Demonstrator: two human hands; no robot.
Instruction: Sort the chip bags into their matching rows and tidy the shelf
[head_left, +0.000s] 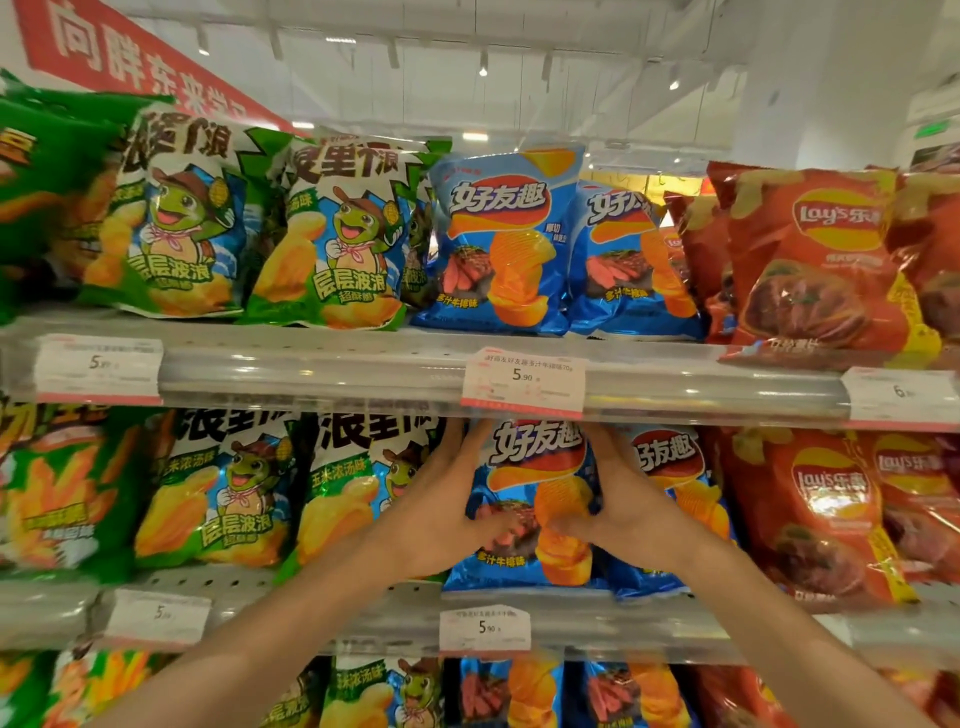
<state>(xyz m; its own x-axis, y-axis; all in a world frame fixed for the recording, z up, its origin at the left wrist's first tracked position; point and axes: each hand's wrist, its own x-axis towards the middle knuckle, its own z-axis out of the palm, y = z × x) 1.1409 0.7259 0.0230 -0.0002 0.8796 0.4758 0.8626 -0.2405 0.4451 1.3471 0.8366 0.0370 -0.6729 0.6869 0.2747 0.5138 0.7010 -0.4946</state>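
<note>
A blue steak-flavour chip bag (530, 467) stands upright at the front of the blue row on the middle shelf. My left hand (447, 499) grips its left edge and my right hand (623, 499) grips its right edge, thumbs pressing on the front of the bag. A second blue bag (670, 467) stands just to its right, partly hidden by my right hand. Green corn-flavour bags (218, 493) fill the row to the left and red Lay's bags (815, 509) the row to the right.
The upper shelf (311, 369) carries the same order: green bags (332, 234), blue bags (498, 244), red bags (810, 260). White price tags (522, 383) hang on the shelf rails. More bags of each colour show on the lowest shelf.
</note>
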